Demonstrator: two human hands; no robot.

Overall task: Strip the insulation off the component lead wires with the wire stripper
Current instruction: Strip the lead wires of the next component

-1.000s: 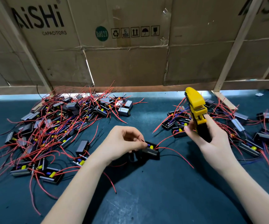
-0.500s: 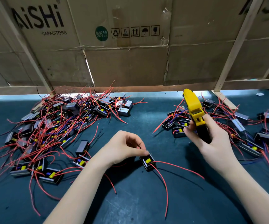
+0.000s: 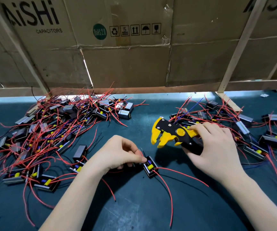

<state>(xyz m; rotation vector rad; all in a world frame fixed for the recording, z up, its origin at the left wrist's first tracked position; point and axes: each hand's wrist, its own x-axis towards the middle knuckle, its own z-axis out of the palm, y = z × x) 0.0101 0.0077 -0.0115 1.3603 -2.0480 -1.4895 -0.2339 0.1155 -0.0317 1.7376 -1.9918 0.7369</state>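
Note:
A small black component (image 3: 150, 166) with a yellow part inside lies on the dark green mat (image 3: 151, 210) at centre. Two red lead wires (image 3: 167, 185) trail from it toward me and to the right. My left hand (image 3: 119, 153) pinches the component's far end with thumb and fingertips. My right hand (image 3: 216, 147) grips the handles of the yellow and black wire stripper (image 3: 171, 133). The tool lies level above the mat, its open jaws pointing left and down, a little up and right of the component.
A big heap of components with red wires (image 3: 56, 129) covers the left of the mat. A looser scatter of them (image 3: 251, 129) lies at the right behind my right hand. Cardboard sheets on a wooden frame (image 3: 126, 55) wall off the back.
My right hand has turned the stripper from upright to level and brought it down and left toward the component. My left hand has swung the component round so its red wires trail toward me.

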